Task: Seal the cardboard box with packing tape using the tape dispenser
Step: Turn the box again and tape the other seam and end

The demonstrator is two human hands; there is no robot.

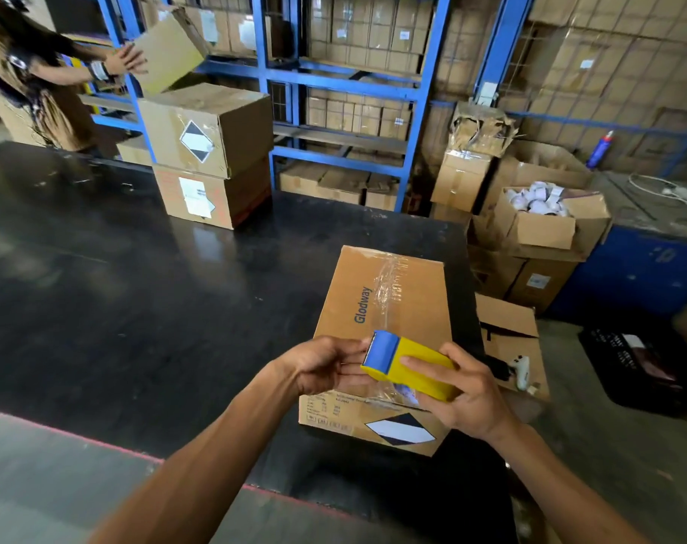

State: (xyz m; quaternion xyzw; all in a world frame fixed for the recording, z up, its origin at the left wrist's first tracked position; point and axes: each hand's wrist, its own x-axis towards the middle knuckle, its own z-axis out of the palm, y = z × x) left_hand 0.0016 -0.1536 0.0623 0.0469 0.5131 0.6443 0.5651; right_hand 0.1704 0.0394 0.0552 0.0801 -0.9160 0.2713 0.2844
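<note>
A cardboard box (408, 308) printed "Glodway" lies on the black table (137, 292), near its right edge. A strip of clear packing tape (387, 292) runs along the box's top seam. Above the box's near end I hold a yellow tape dispenser (416, 367) with a blue roller. My right hand (467, 390) grips the dispenser's yellow body from the right. My left hand (326, 363) touches the blue roller end with its fingertips, where the tape comes off.
Two stacked cardboard boxes (208, 159) stand at the table's far side. Another person (31, 72) at far left handles a box. Blue shelving (345, 92) holds cartons behind. Open boxes (545, 225) and a black crate (644, 371) sit on the floor at right.
</note>
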